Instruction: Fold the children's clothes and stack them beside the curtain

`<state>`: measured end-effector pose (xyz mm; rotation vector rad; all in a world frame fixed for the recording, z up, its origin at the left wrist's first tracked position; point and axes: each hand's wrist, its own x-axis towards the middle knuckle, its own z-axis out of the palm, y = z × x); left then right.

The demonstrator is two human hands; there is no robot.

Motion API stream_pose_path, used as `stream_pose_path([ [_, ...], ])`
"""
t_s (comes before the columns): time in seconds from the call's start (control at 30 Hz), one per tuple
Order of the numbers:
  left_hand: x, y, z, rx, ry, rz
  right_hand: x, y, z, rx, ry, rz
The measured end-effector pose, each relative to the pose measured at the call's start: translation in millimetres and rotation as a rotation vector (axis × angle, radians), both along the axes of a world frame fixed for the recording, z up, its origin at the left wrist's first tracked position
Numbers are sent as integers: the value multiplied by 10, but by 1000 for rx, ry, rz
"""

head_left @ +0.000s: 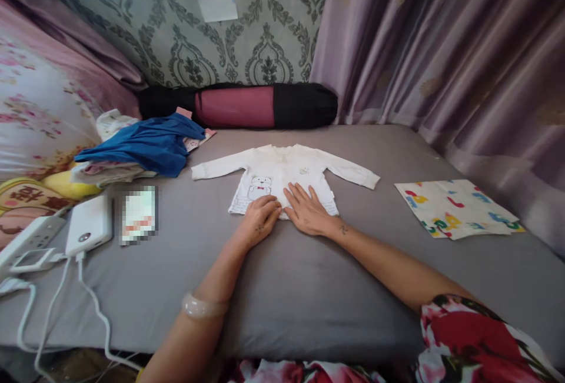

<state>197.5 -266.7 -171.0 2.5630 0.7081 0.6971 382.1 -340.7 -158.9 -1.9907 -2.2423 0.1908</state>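
Observation:
A small white long-sleeved baby shirt (282, 168) lies spread out on the grey sheet, both sleeves stretched to the sides. Its front has a bear print at the lower left and a small print on the upper right. My left hand (261, 217) rests on the lower hem near the middle, its fingers close together and slightly bent, with nothing seen in them. Beside it, my right hand (306, 209) lies flat on the lower right of the shirt, fingers spread. The fabric under both palms is hidden.
At left are a pile of clothes with a blue garment (141, 142) on top, a white power bank (89, 225) with cables, a power strip (37, 239) and a blurred-out card (139, 215). A folded patterned cloth (457, 206) lies right. A black-and-maroon roll (233, 106) lines the wall.

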Motion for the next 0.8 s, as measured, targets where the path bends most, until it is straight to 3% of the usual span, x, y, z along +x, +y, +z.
stream_pose_path([
  [0.37,1,9,-36,48,-62,-30,-128,-545,99,-119,192,161],
  [0.57,-5,11,-45,51,-56,-37,184,-621,367,-237,522,317],
  [0.63,-5,10,-37,49,-56,-42,389,-535,440,-242,715,220],
  [0.7,-2,6,-27,46,-56,-36,643,-424,466,-179,851,17],
  [0.8,2,-1,-22,36,-45,-20,1100,-272,421,62,787,-265],
])
